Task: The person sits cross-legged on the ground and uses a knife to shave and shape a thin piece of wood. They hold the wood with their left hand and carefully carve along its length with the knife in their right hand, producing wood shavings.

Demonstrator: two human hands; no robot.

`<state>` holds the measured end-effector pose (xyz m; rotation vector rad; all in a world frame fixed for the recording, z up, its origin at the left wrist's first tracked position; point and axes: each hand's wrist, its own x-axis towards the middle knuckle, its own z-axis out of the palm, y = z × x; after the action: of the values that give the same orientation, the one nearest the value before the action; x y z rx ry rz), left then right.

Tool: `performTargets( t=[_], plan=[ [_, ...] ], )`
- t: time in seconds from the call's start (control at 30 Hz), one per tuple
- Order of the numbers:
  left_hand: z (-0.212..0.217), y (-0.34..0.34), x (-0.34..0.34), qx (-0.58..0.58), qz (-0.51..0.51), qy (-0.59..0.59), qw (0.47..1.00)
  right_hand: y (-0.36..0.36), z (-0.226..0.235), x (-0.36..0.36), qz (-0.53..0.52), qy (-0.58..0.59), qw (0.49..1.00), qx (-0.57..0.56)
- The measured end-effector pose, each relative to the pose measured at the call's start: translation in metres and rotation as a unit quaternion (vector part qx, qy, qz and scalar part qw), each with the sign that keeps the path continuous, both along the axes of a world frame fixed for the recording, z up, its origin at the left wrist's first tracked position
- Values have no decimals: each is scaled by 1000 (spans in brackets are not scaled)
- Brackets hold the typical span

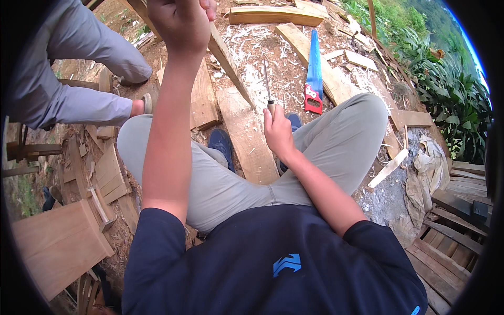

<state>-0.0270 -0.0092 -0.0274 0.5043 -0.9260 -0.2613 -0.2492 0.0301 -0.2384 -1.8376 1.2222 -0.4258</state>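
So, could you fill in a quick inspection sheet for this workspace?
Surface: ground strewn with wood shavings; a wide board lies between the dark shoes.
Job's things: slim metal tool, slanting wooden bar.
Clutter: blue-bladed saw, loose wood pieces.
Hands: right hand, fingers closed around the tool's handle; left hand raised, its grip unclear.
Cables: nothing seen.
Surroundings: another person's legs at left, green plants at right.

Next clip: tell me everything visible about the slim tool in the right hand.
The slim tool has a long, thin, dark shaft that looks like metal and a light brownish handle, mostly hidden by the right hand gripping it. It points away from the person, seen against pale shavings; whether its tip touches anything is unclear.
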Motion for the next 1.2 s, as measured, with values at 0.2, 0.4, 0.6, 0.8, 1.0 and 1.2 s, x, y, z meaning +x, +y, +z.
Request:
performTargets(
  t=[0.2,0.4,0.6,0.8,1.0,1.2],
  plan=[
    [18,5,-19,101,141,-65,983,-9,-79,-17,24,142,989,26],
    [17,-4,-8,94,140,-139,976,-37,-115,-16,154,183,971,18],
    [14,11,8,108,163,-162,967,-8,-39,9,-23,-4,1000,15],
    [12,8,0,124,168,-147,967,-17,-117,-8,123,184,975,8],
    [17,6,-6,121,147,-147,971,-20,-85,-4,65,109,991,45],
    [17,11,-6,129,177,-155,963,0,-27,5,-30,41,997,59]
  ],
)
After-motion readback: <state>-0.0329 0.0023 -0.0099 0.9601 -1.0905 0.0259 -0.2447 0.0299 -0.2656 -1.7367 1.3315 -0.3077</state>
